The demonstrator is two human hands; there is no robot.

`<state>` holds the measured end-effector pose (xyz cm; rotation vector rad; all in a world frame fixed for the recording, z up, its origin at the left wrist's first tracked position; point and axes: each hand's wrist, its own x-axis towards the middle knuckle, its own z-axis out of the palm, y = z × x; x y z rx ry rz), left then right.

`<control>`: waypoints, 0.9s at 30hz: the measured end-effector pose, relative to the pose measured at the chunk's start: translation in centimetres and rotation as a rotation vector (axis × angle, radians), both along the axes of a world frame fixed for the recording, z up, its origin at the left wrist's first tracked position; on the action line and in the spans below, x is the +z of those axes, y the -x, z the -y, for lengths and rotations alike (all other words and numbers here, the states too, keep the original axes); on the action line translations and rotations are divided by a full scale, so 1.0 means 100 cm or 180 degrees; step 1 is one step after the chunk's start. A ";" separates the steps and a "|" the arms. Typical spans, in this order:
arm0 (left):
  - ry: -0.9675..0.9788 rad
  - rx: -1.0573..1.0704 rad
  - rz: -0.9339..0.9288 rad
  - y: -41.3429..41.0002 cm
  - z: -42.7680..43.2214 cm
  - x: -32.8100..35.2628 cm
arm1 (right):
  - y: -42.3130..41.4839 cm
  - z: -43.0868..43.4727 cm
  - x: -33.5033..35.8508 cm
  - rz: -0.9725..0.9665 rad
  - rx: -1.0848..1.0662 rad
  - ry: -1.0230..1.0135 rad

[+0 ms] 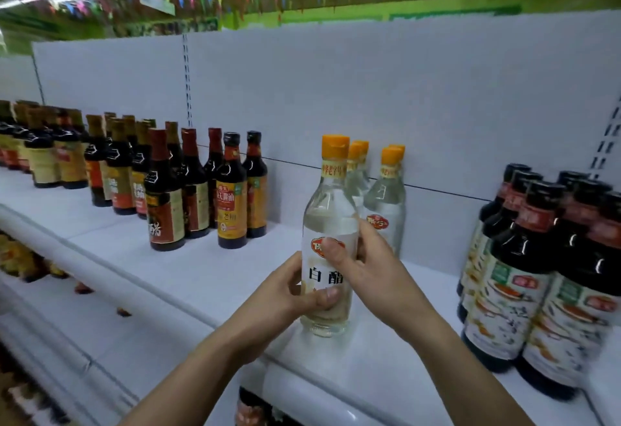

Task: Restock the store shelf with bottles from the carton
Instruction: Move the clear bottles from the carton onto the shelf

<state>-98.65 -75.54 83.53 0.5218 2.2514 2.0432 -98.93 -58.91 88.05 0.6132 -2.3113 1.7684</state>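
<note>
A clear vinegar bottle (331, 210) with an orange cap and a white label stands upright near the front of the white shelf (201, 278). My left hand (292, 294) grips its lower body from the left. My right hand (366, 264) wraps its middle from the right, thumb across the label. Behind it stand a few more clear orange-capped bottles (386, 197) against the back panel. The carton is out of view.
Dark sauce bottles (232, 190) fill the shelf to the left in several rows. A cluster of larger dark bottles (544, 274) crowds the right end. Bare shelf lies between the left group and the held bottle. A lower shelf (100, 335) runs beneath.
</note>
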 end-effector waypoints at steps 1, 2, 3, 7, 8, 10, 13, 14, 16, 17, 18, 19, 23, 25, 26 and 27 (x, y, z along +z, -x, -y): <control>0.0003 -0.0049 0.0018 0.005 0.000 -0.002 | 0.003 -0.001 -0.002 0.0017 -0.0052 -0.0035; -0.0009 -0.0098 0.0039 0.010 0.001 -0.004 | 0.006 -0.001 -0.004 0.0033 -0.0098 -0.0061; -0.0007 -0.0151 0.0072 0.015 0.002 -0.006 | 0.008 0.000 -0.006 0.0043 -0.0143 -0.0074; 0.0000 -0.0420 0.0136 0.037 0.013 -0.010 | 0.021 0.008 -0.014 0.0076 -0.0271 -0.0028; -0.0001 -0.0480 0.0139 0.042 0.015 -0.010 | 0.024 0.009 -0.015 0.0093 -0.0304 -0.0016; 0.0004 -0.0581 0.0131 0.052 0.018 -0.013 | 0.029 0.012 -0.018 0.0125 -0.0378 0.0015; -0.0048 -0.0733 0.0157 0.065 0.024 -0.017 | 0.036 0.018 -0.020 0.0121 -0.0503 -0.0030; -0.0033 -0.0751 0.0154 0.069 0.026 -0.019 | 0.038 0.020 -0.021 0.0102 -0.0529 -0.0051; 0.0040 -0.0776 0.0106 0.077 0.029 -0.019 | 0.041 0.022 -0.023 0.0113 -0.0570 -0.0062; 0.0064 -0.0791 0.0089 0.080 0.029 -0.020 | 0.042 0.023 -0.024 0.0139 -0.0583 -0.0045; 0.0077 -0.0819 0.0091 0.083 0.030 -0.020 | 0.043 0.024 -0.025 0.0153 -0.0592 -0.0043; 0.0082 -0.0834 0.0104 0.086 0.030 -0.019 | 0.044 0.025 -0.025 0.0157 -0.0613 -0.0066; 0.0177 -0.0819 0.0056 0.094 0.028 -0.018 | 0.051 0.026 -0.032 0.0245 -0.0771 -0.0214; 0.0289 -0.0739 0.0023 0.098 0.028 -0.017 | 0.054 0.027 -0.040 0.0296 -0.0876 -0.0353; 0.0322 -0.0719 0.0003 0.099 0.028 -0.018 | 0.056 0.026 -0.043 0.0311 -0.0931 -0.0412; 0.0352 -0.0691 -0.0023 0.102 0.027 -0.019 | 0.058 0.026 -0.047 0.0323 -0.0987 -0.0437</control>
